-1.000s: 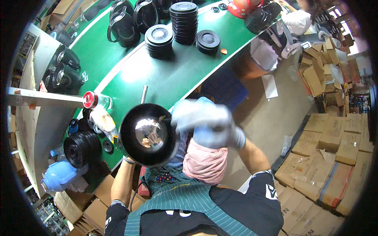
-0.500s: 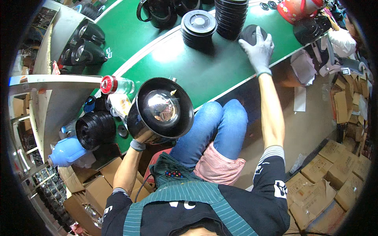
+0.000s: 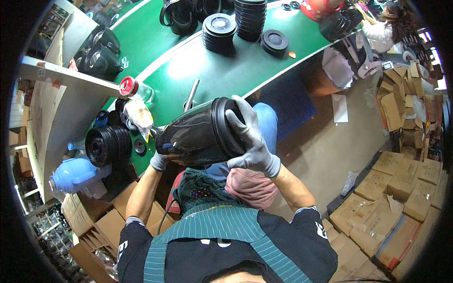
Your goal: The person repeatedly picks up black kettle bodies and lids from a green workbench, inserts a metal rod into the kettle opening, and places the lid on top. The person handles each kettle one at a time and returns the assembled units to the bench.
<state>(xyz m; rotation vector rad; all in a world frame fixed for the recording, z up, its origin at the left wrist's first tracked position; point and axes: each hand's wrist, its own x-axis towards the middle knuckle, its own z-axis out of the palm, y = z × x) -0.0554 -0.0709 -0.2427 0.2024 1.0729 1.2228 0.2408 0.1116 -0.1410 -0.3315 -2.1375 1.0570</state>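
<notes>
Holding the glossy black flask body (image 3: 198, 134) sideways at frame centre, over the lap, just off the green belt's (image 3: 226, 70) near edge. Right hand (image 3: 252, 139) is clamped on its ribbed end cap (image 3: 225, 127); left hand (image 3: 159, 161) cups the other end from below. Risk: slick shell, gloved grip; twisting too hard could slip it onto the floor.

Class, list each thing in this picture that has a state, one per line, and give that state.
Black jug body: tilted on its side, held off the table.
Black base ring: on the jug's end.
Right hand: gloved, gripping the ring.
Left hand: gloved, supporting the jug.
Black discs: stacked.
Clear bottle: capped, lying down.
</notes>
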